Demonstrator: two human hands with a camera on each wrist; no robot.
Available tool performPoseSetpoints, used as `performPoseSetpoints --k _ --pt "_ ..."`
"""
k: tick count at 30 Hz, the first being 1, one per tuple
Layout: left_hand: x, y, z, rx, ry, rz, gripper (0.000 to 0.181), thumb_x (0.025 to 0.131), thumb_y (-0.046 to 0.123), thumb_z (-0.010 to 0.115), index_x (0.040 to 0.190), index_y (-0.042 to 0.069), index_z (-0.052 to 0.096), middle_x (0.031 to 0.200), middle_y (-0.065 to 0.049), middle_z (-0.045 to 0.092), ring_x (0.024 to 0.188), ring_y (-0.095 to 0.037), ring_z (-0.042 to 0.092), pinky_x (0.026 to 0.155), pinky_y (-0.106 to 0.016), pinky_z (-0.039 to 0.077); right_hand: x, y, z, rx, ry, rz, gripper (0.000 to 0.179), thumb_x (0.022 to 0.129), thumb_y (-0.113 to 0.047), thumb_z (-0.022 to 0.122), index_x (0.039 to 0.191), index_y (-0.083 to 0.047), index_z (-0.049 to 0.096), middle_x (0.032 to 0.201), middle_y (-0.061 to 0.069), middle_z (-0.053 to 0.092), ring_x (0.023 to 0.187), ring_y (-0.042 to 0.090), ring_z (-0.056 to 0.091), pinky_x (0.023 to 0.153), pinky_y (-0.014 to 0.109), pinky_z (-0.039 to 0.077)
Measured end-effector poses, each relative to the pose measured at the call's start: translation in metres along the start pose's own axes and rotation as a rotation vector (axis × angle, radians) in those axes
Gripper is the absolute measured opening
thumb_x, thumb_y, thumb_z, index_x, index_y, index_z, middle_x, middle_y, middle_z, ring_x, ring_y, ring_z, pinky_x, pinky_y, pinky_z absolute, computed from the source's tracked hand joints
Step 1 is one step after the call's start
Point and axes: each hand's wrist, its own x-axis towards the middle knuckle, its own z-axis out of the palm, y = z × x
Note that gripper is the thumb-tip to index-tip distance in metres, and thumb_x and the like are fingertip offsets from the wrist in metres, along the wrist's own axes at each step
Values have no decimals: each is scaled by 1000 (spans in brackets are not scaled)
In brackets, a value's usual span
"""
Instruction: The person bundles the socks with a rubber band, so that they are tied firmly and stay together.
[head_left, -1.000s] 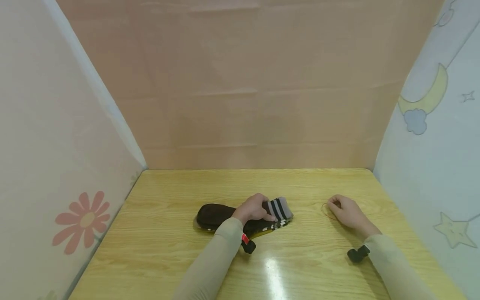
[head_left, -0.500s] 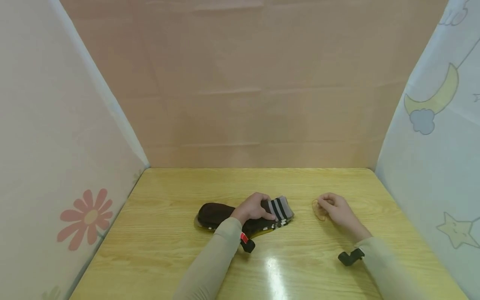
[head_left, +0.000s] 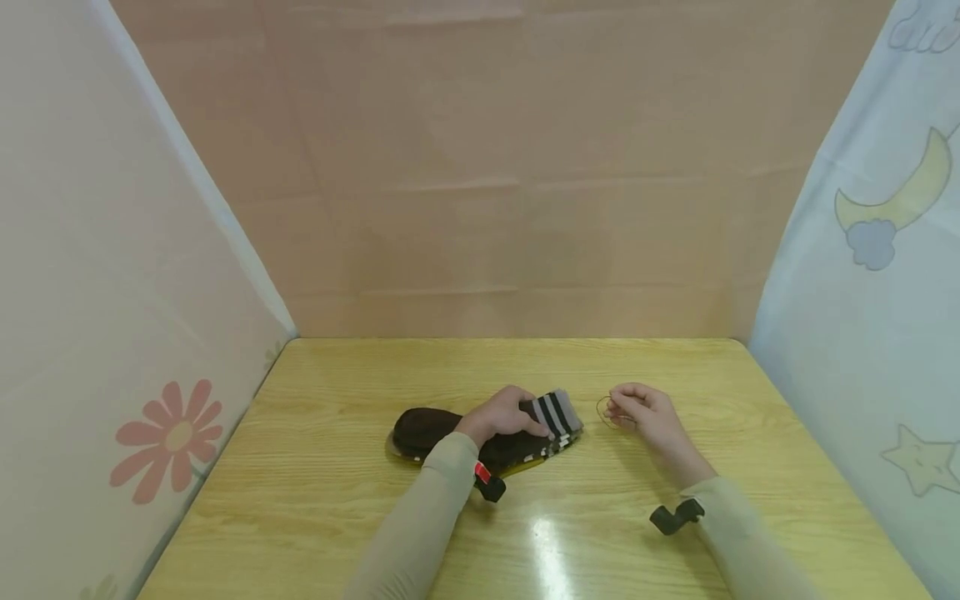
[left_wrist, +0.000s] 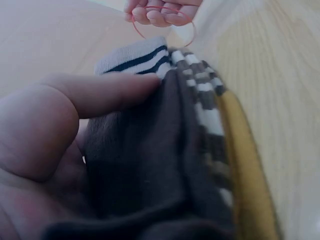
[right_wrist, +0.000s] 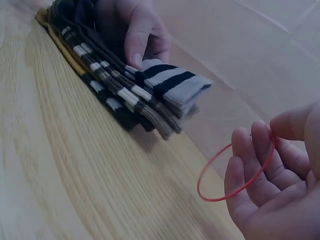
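Note:
A stack of socks [head_left: 426, 429] lies on the table, dark brown on top with a grey cuff [right_wrist: 172, 85] striped in black. Beneath it show checked cuffs and a mustard-yellow edge [left_wrist: 247, 165]. My left hand [head_left: 501, 415] grips the stack just behind the cuffs, its thumb across the top sock; the fingers underneath are hidden. To the right of the cuffs, my right hand [head_left: 651, 419] pinches a thin red rubber band [right_wrist: 214, 200] between thumb and fingertips. The band hangs as an open loop, apart from the socks.
The wooden table [head_left: 315, 517] meets a tan paper backdrop [head_left: 525, 250] behind. Patterned sheets stand at the left [head_left: 90, 292] and right [head_left: 885, 333]. A small black camera sits on each wrist.
My right hand has moved left with the rubber band, closer to the sock cuffs. The left hand keeps its grip on the socks, nearly still.

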Motion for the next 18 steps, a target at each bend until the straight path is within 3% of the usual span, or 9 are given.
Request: performPoseSetpoints --k 3,8,13,18 --pt "1 -1 -5 -65 -28 37 19 88 15 86 106 14 78 92 -1 73 78 -16 62 77 -33 51 1 0 6 54 -26 -1 35 109 -16 61 123 15 57 100 6 71 88 14 71 82 29 61" --pt "2 3 -9 -79 -30 81 21 87 11 84 106 15 76 98 -1 73 85 -16 64 79 -33 52 5 1 14 137 -60 35 23 111 -10 53 122 10 56 104 5 71 89 14 69 79 29 59" --pt "4 3 -6 -59 -9 84 15 91 19 85 96 12 73 88 0 62 78 -17 53 69 -33 45 11 5 17 243 -72 51 14 107 3 53 120 5 57 103 5 70 90 14 68 77 27 58" --pt "6 3 -2 -33 8 60 28 93 28 84 114 11 77 100 2 68 85 -15 57 75 -33 49 11 11 16 370 -142 -3 17 105 8 55 119 0 59 103 4 72 92 14 71 75 24 58"
